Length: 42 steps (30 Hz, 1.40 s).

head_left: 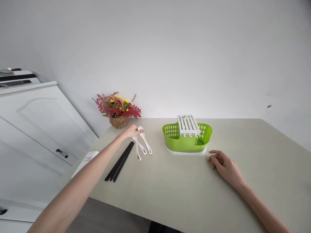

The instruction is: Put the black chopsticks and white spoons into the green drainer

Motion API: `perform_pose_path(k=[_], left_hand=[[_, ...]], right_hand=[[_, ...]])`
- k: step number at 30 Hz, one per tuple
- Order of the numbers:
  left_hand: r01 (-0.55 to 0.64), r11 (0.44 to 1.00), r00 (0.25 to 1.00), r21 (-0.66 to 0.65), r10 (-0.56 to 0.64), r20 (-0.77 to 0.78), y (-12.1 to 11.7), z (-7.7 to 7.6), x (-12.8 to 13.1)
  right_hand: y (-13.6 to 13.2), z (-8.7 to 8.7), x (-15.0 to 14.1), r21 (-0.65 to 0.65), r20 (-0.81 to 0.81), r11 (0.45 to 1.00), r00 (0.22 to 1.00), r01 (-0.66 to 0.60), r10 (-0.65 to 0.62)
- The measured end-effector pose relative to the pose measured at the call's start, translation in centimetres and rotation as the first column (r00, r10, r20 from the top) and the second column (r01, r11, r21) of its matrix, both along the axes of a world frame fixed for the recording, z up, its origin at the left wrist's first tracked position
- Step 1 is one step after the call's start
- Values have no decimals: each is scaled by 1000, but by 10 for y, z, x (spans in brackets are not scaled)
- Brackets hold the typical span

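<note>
My left hand (132, 131) is closed on the bowl ends of white spoons (145, 142), three of which show. Their handles fan out downward toward me and carry small dark printing near the tips. Several black chopsticks (121, 161) lie side by side on the table just below that hand. To the right stands a green cutlery basket (186, 143) with a white slotted top piece (188, 125) and a white base. Beside the basket's right end, my right hand (225, 166) rests low over the table, holding nothing, its index finger stretched out and the others loosely bent.
A wicker basket of artificial flowers (119, 122) stands against the wall at the back left. White printed card (85, 161) lies at the table's left edge, partly behind my forearm. A white cabinet (36, 129) is on the left. The pale table (175, 191) ends in front of me.
</note>
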<state>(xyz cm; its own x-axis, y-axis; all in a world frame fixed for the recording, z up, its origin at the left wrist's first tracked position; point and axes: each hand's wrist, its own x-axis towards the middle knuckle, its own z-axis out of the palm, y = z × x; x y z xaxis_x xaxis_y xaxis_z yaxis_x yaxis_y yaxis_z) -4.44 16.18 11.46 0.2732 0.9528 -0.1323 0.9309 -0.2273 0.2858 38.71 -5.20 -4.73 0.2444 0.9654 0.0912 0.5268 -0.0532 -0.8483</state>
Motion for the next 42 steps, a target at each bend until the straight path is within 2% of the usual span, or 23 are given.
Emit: perform_pose_path(k=[11, 20, 33, 42], left_hand=[[134, 973, 991, -190, -137, -1, -16, -27, 4], [201, 960, 978, -195, -186, 92, -19, -49, 2], [244, 935, 967, -256, -214, 139, -25, -56, 0], [229, 946, 969, -230, -198, 149, -34, -65, 4]], right_hand=[[-1, 0, 0, 16, -6, 1000, 1000, 3, -3], [0, -1, 1, 0, -2, 1000, 1000, 8, -8], [-1, -1, 2, 11, -3, 1000, 1000, 6, -6], [-2, 2, 0, -8, 4, 1000, 1000, 16, -16]])
